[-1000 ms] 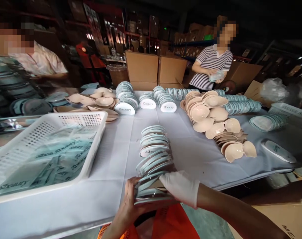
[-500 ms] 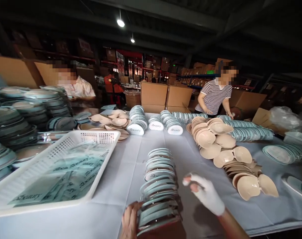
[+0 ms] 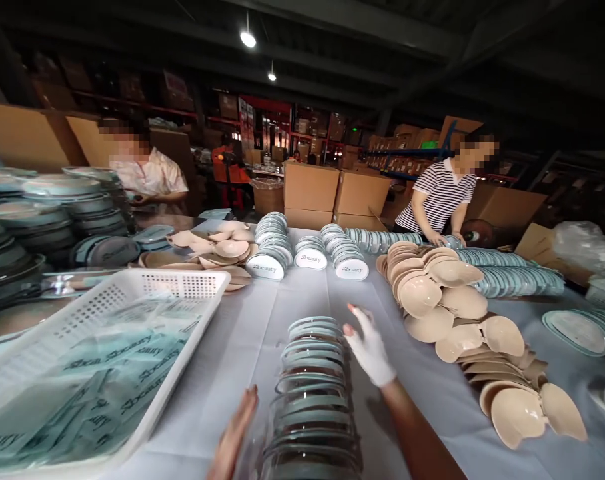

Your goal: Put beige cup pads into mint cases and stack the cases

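A long row of light blue, clear-wrapped oval cases [image 3: 312,400] stands on edge across the cloth in front of me. My left hand [image 3: 236,427], bare, is held edge-on just left of the row's near part with its fingers stretched out; it looks apart from the cases. On the far right side my right hand [image 3: 371,350], in a white glove with bare fingertips, has its thumb and fingers spread close to the row. Whether its fingertips touch a case I cannot tell. Nothing shows in either hand.
Left stands a white perforated basket [image 3: 222,287] of printed bags. Beige bra cups [image 3: 482,340] lie in piles at right. Shorter rows of printed cases [image 3: 352,267] stand farther back. Stacked cases [image 3: 67,207] fill the far left. A person in a striped shirt [image 3: 437,197] handles cases opposite.
My left hand has come off the side of the row and opened out to its left. My right hand has moved left and farther from me, closer to the row's far end.
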A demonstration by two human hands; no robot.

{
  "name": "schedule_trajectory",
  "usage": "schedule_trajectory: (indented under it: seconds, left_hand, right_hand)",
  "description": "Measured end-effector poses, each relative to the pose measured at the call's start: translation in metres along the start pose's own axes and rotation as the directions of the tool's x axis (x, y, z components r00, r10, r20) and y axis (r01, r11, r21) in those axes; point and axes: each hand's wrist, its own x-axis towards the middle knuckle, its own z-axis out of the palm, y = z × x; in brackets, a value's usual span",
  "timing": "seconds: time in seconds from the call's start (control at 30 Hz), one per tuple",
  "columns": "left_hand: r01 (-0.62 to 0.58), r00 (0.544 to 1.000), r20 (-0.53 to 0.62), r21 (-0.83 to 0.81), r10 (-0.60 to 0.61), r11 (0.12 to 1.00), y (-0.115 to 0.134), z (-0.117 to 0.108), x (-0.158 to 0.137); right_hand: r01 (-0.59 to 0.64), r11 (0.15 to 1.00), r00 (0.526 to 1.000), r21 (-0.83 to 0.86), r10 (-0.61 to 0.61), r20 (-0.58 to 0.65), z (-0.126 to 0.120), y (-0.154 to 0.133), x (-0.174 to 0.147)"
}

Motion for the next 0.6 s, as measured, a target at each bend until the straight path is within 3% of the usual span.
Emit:
schedule_trajectory:
  seconds: [0.1,0.13,0.17,0.2,0.23,0.3,0.37,0.43,0.5,0.6]
  left_hand:
    - [0.134,0.980,-0.122,-0.180,-0.157,0.975,0.005,-0.006,0.094]
    - [0.178,0.978,-0.075,-0.203,-0.196,0.963,0.005,-0.002,0.128]
    - [0.245,0.969,0.041,-0.219,-0.242,0.945,0.005,0.005,0.159]
    - [0.319,0.938,0.217,-0.232,-0.271,0.919,0.004,0.012,0.184]
    - [0.347,0.908,0.324,-0.229,-0.265,0.910,0.002,0.020,0.202]
    - [0.377,0.838,0.493,-0.216,-0.233,0.901,-0.002,0.031,0.215]
    - [0.374,0.802,0.567,-0.231,-0.188,0.898,-0.008,0.033,0.206]
    - [0.411,0.773,0.605,-0.250,-0.190,0.877,-0.016,0.028,0.191]
    - [0.485,0.748,0.610,-0.231,-0.263,0.844,-0.024,0.024,0.182]
    - [0.529,0.729,0.611,-0.217,-0.308,0.820,-0.033,0.025,0.180]
  right_hand:
    - [-0.115,0.993,0.952,0.028,0.102,0.288,0.032,0.006,0.050]
    - [-0.124,0.991,0.933,0.057,0.097,0.346,0.044,0.009,0.056]
    - [-0.131,0.987,0.926,0.093,0.088,0.367,0.054,0.012,0.057]
    - [-0.144,0.981,0.930,0.133,0.089,0.356,0.061,0.015,0.052]
    - [-0.171,0.970,0.940,0.170,0.109,0.324,0.065,0.020,0.042]
    - [-0.254,0.940,0.950,0.229,0.197,0.244,0.064,0.029,0.015]
    - [-0.391,0.863,0.914,0.319,0.321,0.249,0.058,0.034,-0.015]
    - [-0.516,0.737,0.855,0.437,0.410,0.317,0.050,0.033,-0.038]
    - [-0.566,0.642,0.825,0.518,0.438,0.359,0.043,0.027,-0.050]
    - [-0.588,0.622,0.809,0.517,0.442,0.388,0.038,0.022,-0.053]
